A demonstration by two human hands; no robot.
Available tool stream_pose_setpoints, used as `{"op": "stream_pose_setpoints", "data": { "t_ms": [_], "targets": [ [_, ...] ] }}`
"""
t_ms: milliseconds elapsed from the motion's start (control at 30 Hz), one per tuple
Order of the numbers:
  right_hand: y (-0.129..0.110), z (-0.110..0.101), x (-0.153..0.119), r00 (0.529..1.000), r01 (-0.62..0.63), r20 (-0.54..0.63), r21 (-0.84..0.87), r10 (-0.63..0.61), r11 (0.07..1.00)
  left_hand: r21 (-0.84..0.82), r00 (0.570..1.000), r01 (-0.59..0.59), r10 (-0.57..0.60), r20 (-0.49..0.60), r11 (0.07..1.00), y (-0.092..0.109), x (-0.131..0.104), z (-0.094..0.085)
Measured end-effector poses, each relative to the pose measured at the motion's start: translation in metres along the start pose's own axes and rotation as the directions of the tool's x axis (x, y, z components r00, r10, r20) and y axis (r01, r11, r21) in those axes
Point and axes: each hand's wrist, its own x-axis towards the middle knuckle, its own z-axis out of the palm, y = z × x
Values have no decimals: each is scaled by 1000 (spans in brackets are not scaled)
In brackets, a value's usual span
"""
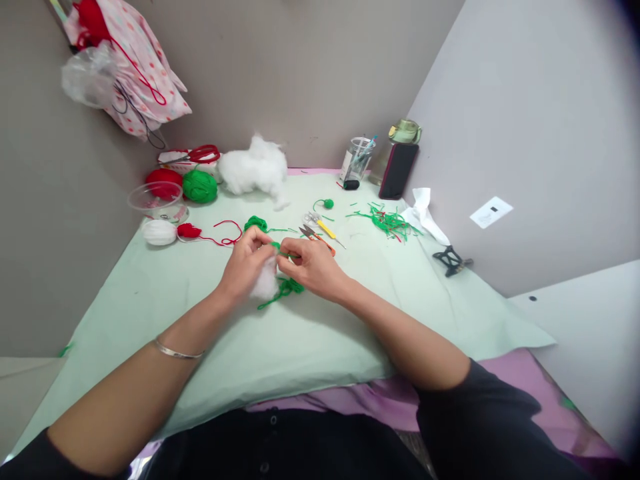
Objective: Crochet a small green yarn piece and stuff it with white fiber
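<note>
My left hand [247, 262] and my right hand [313, 267] meet over the middle of the table, fingers pinched around a small green yarn piece [275, 246]. Its exact shape is mostly hidden by my fingers. Beneath my left hand lies a tuft of white stuffing [265, 283]. Green yarn pieces [290, 287] rest just below my right hand. Behind my left fingers sits another green yarn bundle [255, 223]. Small orange-handled scissors [320, 241] and a yellow-handled crochet hook [327, 229] lie beyond my right hand.
A heap of white stuffing [254, 167], a green yarn ball [200, 187] and red-handled scissors [203, 155] are at the back left. Green yarn scraps [387, 222], a phone [399, 172] and a jar of pens [357, 163] stand to the right. A white yarn ball [159, 232] lies left.
</note>
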Motion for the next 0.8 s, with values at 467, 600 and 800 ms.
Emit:
{"op": "stream_pose_setpoints", "data": {
  "t_ms": [467,600,800],
  "targets": [
    [6,-13,3,1000,-15,19,65,14,998,-37,996,-64,66,59,997,-2,2,-2],
    [5,-9,2,997,16,68,139,-26,990,13,985,-171,171,-23,985,-5,-1,0],
    [12,-7,7,996,-65,-49,157,74,985,-6,986,-159,159,47,987,-1,-8,2]
  ]
}}
